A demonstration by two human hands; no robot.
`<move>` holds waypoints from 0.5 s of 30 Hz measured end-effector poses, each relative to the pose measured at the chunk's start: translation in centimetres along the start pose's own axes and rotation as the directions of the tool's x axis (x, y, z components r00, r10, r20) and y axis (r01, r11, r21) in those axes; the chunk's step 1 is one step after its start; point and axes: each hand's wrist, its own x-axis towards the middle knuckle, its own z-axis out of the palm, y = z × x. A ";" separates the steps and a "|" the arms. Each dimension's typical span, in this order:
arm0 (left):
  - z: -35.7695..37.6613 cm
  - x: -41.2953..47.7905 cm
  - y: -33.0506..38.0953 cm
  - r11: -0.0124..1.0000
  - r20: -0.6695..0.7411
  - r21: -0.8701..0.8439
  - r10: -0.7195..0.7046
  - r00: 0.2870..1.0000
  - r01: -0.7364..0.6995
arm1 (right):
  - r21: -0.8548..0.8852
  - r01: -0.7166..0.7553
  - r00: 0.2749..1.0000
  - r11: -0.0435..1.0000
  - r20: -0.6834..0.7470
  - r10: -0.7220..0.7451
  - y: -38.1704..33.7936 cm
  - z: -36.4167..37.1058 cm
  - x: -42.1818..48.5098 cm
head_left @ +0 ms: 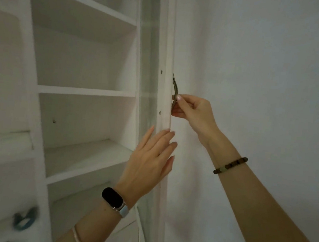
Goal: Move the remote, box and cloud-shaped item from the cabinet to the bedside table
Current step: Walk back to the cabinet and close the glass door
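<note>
White cabinet (75,90) door (165,94) upright, edge-on

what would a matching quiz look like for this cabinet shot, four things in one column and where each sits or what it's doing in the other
Things
1. right hand
2. left hand
3. black smartwatch with pale strap
4. brown beaded bracelet

Place or state
A. on the left wrist
B. fingers flat against the edge of the white glass-panelled cabinet door
C. on the right wrist
D. pinching the curved dark metal door handle

Pairs: 1-D, 2-B, 3-A, 4-C
</note>
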 end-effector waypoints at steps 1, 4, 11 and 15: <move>-0.8 -0.9 -0.7 1.000 -0.003 0.015 -0.010 1.000 0.010 | 0.021 0.006 1.000 1.000 0.015 -0.006 -0.1 1.1 -0.2; -3.1 -3.4 -2.7 0.996 0.003 0.075 -0.053 0.999 0.052 | 0.065 0.011 0.998 0.998 0.053 -0.014 -0.5 4.7 -0.6; -7.3 -7.9 -7.6 0.951 0.097 0.262 -0.196 0.976 0.165 | 0.022 0.027 0.990 0.999 0.141 -0.030 -0.7 13.0 -0.2; -8.0 -10.4 -10.7 0.901 0.167 0.388 -0.274 0.947 0.192 | -0.035 0.064 0.984 0.997 0.169 -0.057 -0.5 17.4 0.5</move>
